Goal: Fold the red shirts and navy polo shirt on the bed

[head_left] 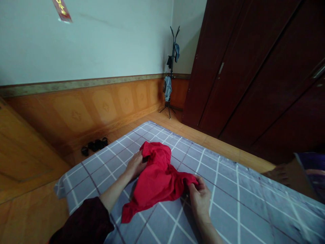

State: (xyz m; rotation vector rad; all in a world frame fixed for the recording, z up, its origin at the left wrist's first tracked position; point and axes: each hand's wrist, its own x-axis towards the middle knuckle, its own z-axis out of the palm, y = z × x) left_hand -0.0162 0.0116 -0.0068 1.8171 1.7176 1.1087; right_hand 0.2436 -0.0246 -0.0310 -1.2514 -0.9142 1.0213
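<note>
A crumpled red garment [156, 178] lies on a bed covered by a grey checked sheet [228, 200]. My left hand [135, 165] rests against the garment's far left edge, fingers tucked into the cloth. My right hand [199, 195] pinches the garment's right edge between thumb and fingers. A loose red end trails toward me near my left forearm, which wears a dark sleeve.
Dark shoes [95, 145] sit on the wooden floor by the panelled wall. A black coat stand [171, 73] with hanging clothes is in the corner. A dark wooden wardrobe [259, 74] fills the right side. Another object [308, 173] lies at the bed's right edge.
</note>
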